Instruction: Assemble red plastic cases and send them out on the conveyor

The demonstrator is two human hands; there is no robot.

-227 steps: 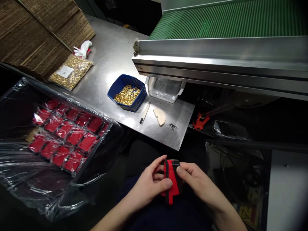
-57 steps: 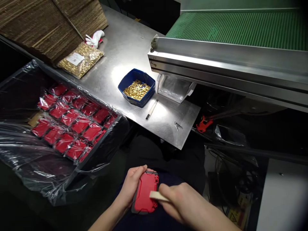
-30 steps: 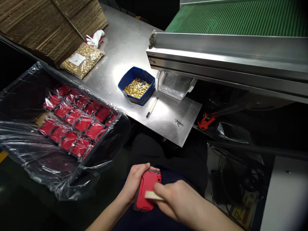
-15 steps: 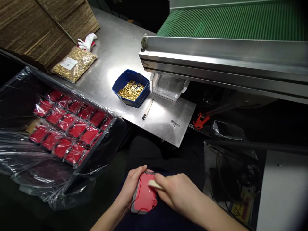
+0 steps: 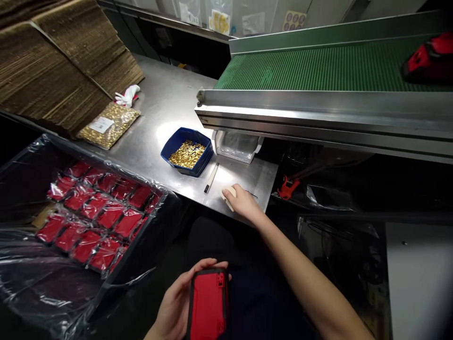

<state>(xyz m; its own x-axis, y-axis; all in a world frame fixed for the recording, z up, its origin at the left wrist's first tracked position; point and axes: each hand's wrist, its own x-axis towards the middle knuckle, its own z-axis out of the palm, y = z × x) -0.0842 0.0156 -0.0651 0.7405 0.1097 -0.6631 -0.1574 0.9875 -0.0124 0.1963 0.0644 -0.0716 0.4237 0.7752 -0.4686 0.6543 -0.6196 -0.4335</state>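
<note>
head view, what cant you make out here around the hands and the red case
- Red case: its lower end is cut off by the bottom edge of the head view.
- Pale scraper: mostly covered by the right hand, so its shape is unclear.
- Left hand: fingers behind the case are hidden.
- Red item on the green belt: blurred, cut by the right edge.
- Label on the bag of gold parts: too small to read.

One red case [image 5: 208, 304] in hand, one blue bin [image 5: 187, 151] of brass parts, one sealed bag [image 5: 108, 125] of brass parts, one white glove [image 5: 128, 96], two hands
</note>
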